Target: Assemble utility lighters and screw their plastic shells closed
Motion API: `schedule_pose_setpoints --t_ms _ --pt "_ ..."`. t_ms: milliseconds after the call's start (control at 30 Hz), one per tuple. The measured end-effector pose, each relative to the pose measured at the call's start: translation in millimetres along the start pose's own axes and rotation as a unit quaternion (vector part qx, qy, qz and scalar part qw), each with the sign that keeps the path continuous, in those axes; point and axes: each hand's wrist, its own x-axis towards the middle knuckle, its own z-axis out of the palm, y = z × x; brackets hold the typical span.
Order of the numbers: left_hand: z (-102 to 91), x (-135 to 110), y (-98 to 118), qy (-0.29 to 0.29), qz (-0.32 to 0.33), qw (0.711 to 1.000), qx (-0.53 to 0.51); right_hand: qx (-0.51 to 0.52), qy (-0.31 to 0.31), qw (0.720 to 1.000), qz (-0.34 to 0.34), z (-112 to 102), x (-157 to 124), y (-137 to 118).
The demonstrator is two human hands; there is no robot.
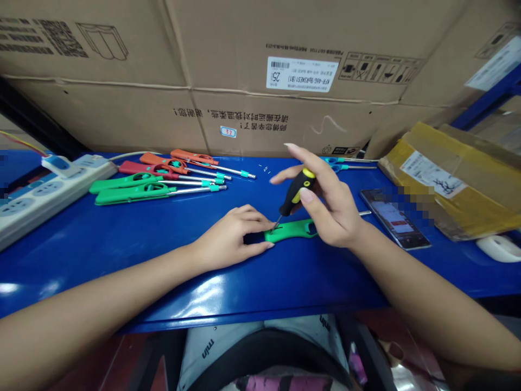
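Observation:
My left hand (226, 239) pinches the handle end of a green long-nosed lighter (291, 231) between fingers and thumb, and the lighter lies flat on the blue tabletop (260, 282). My right hand (336, 209) grips a black and yellow screwdriver (291, 196) by its handle, with the index finger raised. The screwdriver leans, its shaft pointing down at the handle end of the lighter, beside my left fingertips. Part of the lighter is hidden behind my right hand; its metal tip shows beyond the wrist. Small pale bits (265, 169) lie behind the hands.
Several green, red and orange lighters (163, 174) lie at left, near a white power strip (52, 187). Two more blue-trimmed lighters (350, 161) lie behind my right hand. At right are a phone (394, 217) and a taped carton (451, 184). Large cardboard boxes (244, 119) wall the back.

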Motion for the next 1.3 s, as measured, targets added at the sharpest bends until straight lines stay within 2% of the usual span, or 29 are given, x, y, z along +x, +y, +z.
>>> schedule_pose_setpoints --t_ms 200,367,567,733,800,933,1067,1167,1300 --pt "1.8 0.8 0.4 0.002 -0.001 1.000 0.005 -0.040 0.078 0.996 -0.035 4.3 -1.1 -1.2" --pt "1.9 1.7 1.9 -0.004 -0.003 1.000 0.014 0.022 -0.008 1.000 0.006 2.4 0.4 -5.5" --pt "4.1 0.2 1.8 0.002 -0.008 1.000 0.019 -0.048 0.061 0.997 -0.026 3.7 3.3 -4.1" --pt "3.7 0.7 3.0 -0.005 -0.013 1.000 0.024 0.029 -0.007 0.999 -0.030 3.1 7.3 -8.7" --pt "4.1 0.8 2.8 -0.001 -0.012 1.000 0.025 0.043 0.009 0.999 -0.024 3.8 7.9 -9.7" --pt "3.8 1.0 3.7 0.004 -0.015 1.000 0.017 -0.001 0.075 0.997 -0.023 5.3 6.8 -9.7" --pt "2.4 1.6 6.4 -0.001 -0.025 1.000 0.016 0.060 0.034 0.998 0.003 7.3 5.0 -9.1" --pt "3.8 1.3 6.0 0.001 -0.023 1.000 0.021 0.119 0.044 0.992 0.007 10.5 4.8 -6.7" --pt "6.0 1.1 5.0 0.010 -0.018 1.000 0.017 0.099 0.040 0.994 -0.019 8.3 7.3 -4.5"
